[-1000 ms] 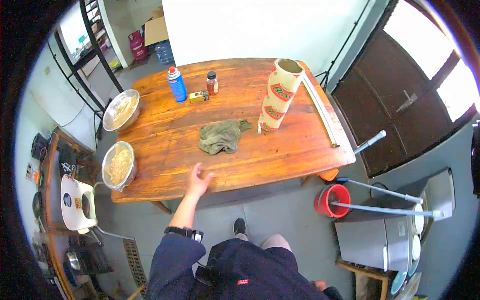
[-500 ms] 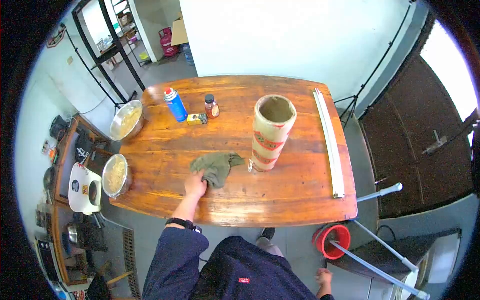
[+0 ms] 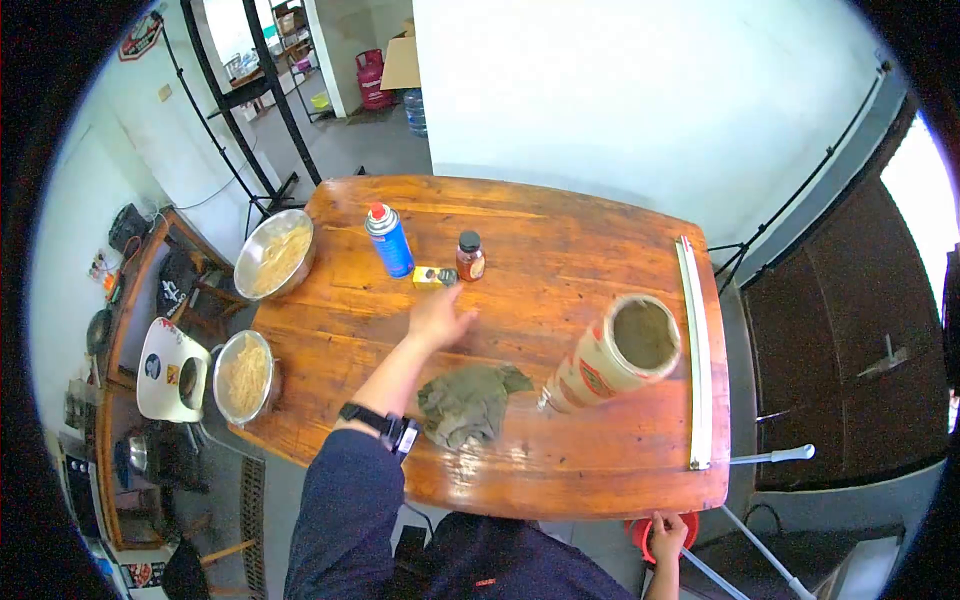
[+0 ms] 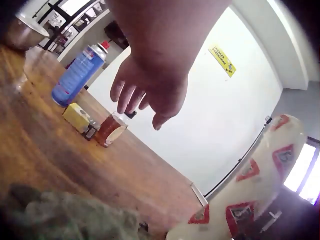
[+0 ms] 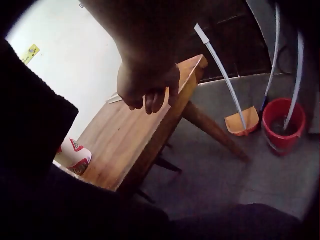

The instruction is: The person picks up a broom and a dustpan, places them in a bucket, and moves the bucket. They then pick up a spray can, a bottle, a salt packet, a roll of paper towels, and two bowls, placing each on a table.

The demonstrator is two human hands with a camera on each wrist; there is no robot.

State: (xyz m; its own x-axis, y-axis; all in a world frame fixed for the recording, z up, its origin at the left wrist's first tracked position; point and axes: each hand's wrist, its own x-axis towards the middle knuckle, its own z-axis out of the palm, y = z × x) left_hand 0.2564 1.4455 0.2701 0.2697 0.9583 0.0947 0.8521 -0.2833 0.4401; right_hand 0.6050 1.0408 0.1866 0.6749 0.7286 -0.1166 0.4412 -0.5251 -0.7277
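Note:
My left hand (image 3: pixel 438 318) reaches over the wooden table (image 3: pixel 330 345), fingers extended and holding nothing. Just beyond its fingertips are a yellow-and-black small box (image 3: pixel 430 277) and a small jar (image 3: pixel 470 264) with a black cap and reddish-brown contents. A blue canister (image 3: pixel 392 248) with a red cap stands behind the box. Below the wrist lies a crumpled grey-green cloth (image 3: pixel 468 408). To its right stands a tall, hollow-topped roll (image 3: pixel 585 375) in cream wrapping with red print. At the table's front right edge, my right hand (image 3: pixel 665 540) hangs with fingers loosely bent; the right wrist view (image 5: pixel 148 85) shows nothing in it.
Two metal bowls of pale shredded stuff, a far bowl (image 3: pixel 275 258) and a near bowl (image 3: pixel 245 378), sit at the left edge. A long white strip (image 3: pixel 692 350) lies along the right. A red bucket (image 5: pixel 284 125) and an orange dustpan (image 5: pixel 242 121) stand on the floor.
My left hand went from the table's front edge to the cloth, then past it toward the box and jar. The right hand has come up to the front right edge. The head view has shifted.

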